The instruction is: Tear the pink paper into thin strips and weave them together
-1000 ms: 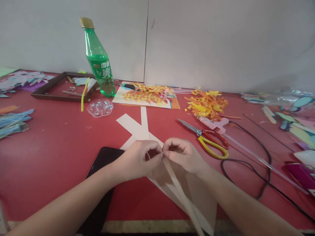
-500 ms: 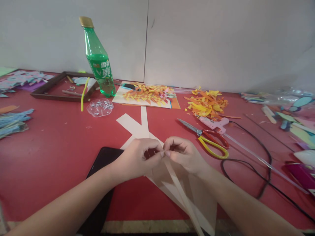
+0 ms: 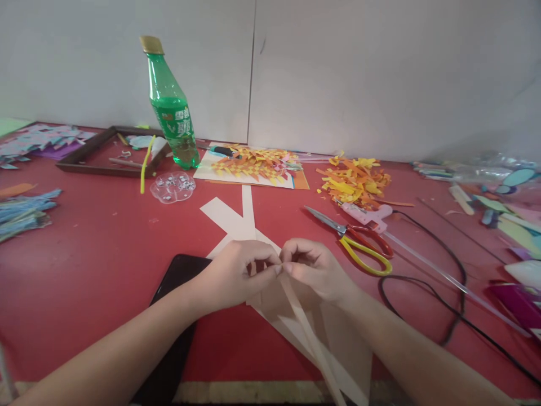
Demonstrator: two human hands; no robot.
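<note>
In the middle of the head view, my left hand [image 3: 249,268] and my right hand [image 3: 315,268] meet fingertip to fingertip. Both pinch the upper end of a narrow pale paper strip [image 3: 306,327], which slants down toward the table's front edge. Beneath my hands lie wider cream paper strips [image 3: 226,214] crossing each other, along with a larger pale sheet [image 3: 346,338], partly hidden by my right arm. A black phone [image 3: 180,282] rests under my left forearm. Scissors [image 3: 350,237] with one red and one yellow handle loop lie just beyond my right hand.
A pink glue gun [image 3: 367,213] with a black cord sits behind the scissors. Orange and yellow paper scraps [image 3: 357,177] are heaped at the back. A green bottle [image 3: 173,113] stands beside a dark frame [image 3: 84,167] and a clear dish [image 3: 173,189]. Blue paper bundles [image 3: 27,211] lie left.
Both hands keep their pinch on the strip and have hardly moved. The whole view has shifted down very slightly.
</note>
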